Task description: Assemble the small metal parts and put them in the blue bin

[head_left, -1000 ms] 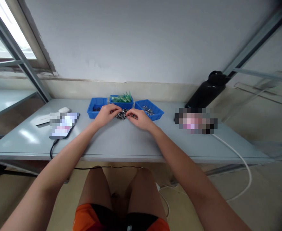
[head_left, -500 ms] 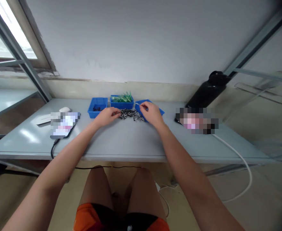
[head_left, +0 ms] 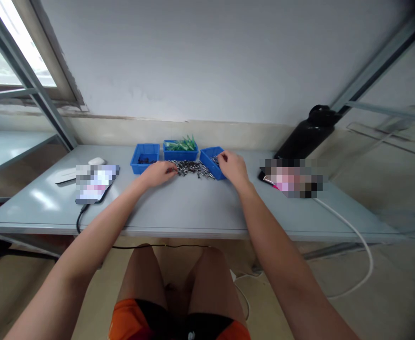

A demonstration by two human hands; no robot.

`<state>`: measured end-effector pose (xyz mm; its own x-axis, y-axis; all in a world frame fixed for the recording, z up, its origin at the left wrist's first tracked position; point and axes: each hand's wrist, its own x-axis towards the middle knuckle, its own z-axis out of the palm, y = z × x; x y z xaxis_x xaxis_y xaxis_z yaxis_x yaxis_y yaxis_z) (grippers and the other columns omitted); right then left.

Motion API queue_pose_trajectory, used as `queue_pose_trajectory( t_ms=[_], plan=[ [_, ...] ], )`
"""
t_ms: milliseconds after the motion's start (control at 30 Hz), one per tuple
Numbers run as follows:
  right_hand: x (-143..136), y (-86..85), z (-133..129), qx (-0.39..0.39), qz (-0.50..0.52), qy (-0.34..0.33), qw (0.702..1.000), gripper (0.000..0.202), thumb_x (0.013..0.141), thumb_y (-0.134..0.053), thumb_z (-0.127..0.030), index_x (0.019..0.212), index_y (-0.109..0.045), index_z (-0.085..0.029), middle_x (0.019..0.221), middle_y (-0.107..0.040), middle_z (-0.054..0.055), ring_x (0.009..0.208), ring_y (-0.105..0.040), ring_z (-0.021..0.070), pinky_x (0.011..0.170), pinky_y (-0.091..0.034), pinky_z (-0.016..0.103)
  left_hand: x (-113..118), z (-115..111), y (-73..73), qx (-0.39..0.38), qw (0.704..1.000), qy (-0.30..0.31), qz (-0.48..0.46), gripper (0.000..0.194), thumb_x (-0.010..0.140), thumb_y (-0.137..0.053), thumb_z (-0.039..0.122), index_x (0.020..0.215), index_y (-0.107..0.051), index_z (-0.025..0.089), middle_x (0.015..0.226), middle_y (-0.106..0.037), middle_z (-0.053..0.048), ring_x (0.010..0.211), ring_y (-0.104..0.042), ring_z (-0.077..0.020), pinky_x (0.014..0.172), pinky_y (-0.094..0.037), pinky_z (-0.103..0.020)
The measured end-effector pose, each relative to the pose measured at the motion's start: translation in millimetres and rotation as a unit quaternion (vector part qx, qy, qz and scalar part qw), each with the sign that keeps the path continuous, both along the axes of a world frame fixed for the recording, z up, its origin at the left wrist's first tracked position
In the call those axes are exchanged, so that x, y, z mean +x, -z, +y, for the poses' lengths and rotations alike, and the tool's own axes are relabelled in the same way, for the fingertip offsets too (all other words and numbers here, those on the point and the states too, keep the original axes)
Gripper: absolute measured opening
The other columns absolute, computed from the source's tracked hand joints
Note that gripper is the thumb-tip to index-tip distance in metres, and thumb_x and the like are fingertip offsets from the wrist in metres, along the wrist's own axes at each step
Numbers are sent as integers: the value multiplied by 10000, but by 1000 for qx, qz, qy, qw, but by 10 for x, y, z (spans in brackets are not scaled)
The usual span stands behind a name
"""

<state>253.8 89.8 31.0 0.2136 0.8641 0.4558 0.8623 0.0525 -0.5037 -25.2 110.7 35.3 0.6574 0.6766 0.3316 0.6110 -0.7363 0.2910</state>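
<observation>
A pile of small dark and silvery metal pieces (head_left: 192, 168) lies on the table. At its left end rests my left hand (head_left: 160, 173), fingers closed together on something I cannot make out. Over the right blue tray (head_left: 217, 174), which holds similar metal pieces, is my right hand (head_left: 231, 165), its fingers pinched; what they hold is too small to tell. The left blue tray (head_left: 135, 168) contains dark pieces, and the middle blue tray (head_left: 181, 155) carries green plastic pieces (head_left: 184, 144).
On the grey table (head_left: 193, 208), a phone (head_left: 97, 184) with a black cable and a white mouse (head_left: 97, 161) are at the left. A black bottle (head_left: 305, 137) stands at the right behind a blurred device (head_left: 289, 179) with a white cable.
My right hand has moved a little to the right, uncovering more of the right tray. The slim piece seen at its fingertips no longer shows. My left hand has barely moved.
</observation>
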Motion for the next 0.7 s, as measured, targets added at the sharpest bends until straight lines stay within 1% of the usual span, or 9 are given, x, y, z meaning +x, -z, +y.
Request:
queue_pose_trajectory(
  t_ms=[100, 200, 300, 400, 500, 567, 600, 633, 700],
  plan=[
    [76, 26, 22, -18, 6, 12, 1000, 269, 907, -437, -276, 891, -695, -202, 948, -708, 133, 900, -620, 275, 793, -438, 388, 3, -7, -13, -9, 1000, 2, 14, 231, 872, -514, 267, 947, -718, 188, 946, -742, -67, 807, -671, -199, 689, -475, -273],
    [117, 24, 57, 28, 32, 9, 999, 315, 910, -394, -279, 988, -683, -184, 1021, -704, 144, 962, -625, 279, 874, -447, 424, 11, -37, -51, -39, 999, -8, 36, 266, 878, -495, 274, 990, -714, 172, 993, -733, -70, 867, -665, -205, 738, -471, -277],
    [72, -26, 61, 96, 65, -44, 992, 296, 882, -415, -286, 984, -671, -176, 980, -713, 120, 892, -632, 241, 867, -474, 410, 21, -75, -91, -75, 996, -15, 50, 300, 883, -485, 287, 1040, -703, 153, 1031, -722, -81, 910, -657, -211, 780, -463, -282],
    [-72, -80, -18, 148, 90, -115, 978, 235, 858, -472, -303, 951, -657, -192, 932, -703, 81, 765, -613, 186, 745, -503, 345, 34, -94, -112, -98, 994, 0, 47, 309, 881, -481, 282, 1051, -696, 139, 1037, -717, -91, 903, -650, -205, 801, -454, -288],
    [-247, -83, -161, 221, 72, -173, 957, 189, 857, -486, -318, 903, -643, -223, 853, -672, 43, 692, -581, 154, 674, -494, 305, 49, -94, -121, -142, 990, 18, 11, 294, 862, -505, 273, 1033, -696, 129, 1002, -716, -87, 873, -641, -189, 784, -449, -280],
    [-335, -62, -253, 277, 68, -182, 941, 175, 850, -501, -347, 884, -626, -229, 760, -633, 25, 627, -550, 148, 636, -484, 302, 54, -94, -129, -221, 974, 40, -17, 312, 844, -547, 302, 1063, -685, 127, 954, -714, -81, 808, -636, -173, 721, -452, -267],
    [-366, -52, -287, 301, 74, -175, 935, 176, 846, -507, -363, 874, -616, -228, 721, -614, 18, 592, -529, 143, 611, -476, 300, 52, -96, -134, -277, 959, 57, -27, 340, 831, -575, 321, 1095, -673, 131, 936, -712, -77, 773, -632, -165, 687, -452, -260],
    [-388, -45, -311, 310, 77, -174, 932, 176, 842, -510, -370, 871, -609, -227, 696, -599, 12, 565, -511, 139, 586, -465, 293, 48, -100, -139, -336, 938, 76, -31, 377, 814, -607, 337, 1131, -658, 139, 930, -712, -74, 752, -630, -159, 662, -452, -255],
    [-415, -43, -328, 302, 78, -185, 932, 169, 845, -508, -360, 875, -602, -223, 672, -587, 3, 530, -483, 128, 552, -443, 278, 34, -114, -151, -432, 895, 111, -31, 440, 775, -677, 343, 1176, -637, 167, 967, -713, -71, 789, -644, -161, 671, -466, -254]
  ],
)
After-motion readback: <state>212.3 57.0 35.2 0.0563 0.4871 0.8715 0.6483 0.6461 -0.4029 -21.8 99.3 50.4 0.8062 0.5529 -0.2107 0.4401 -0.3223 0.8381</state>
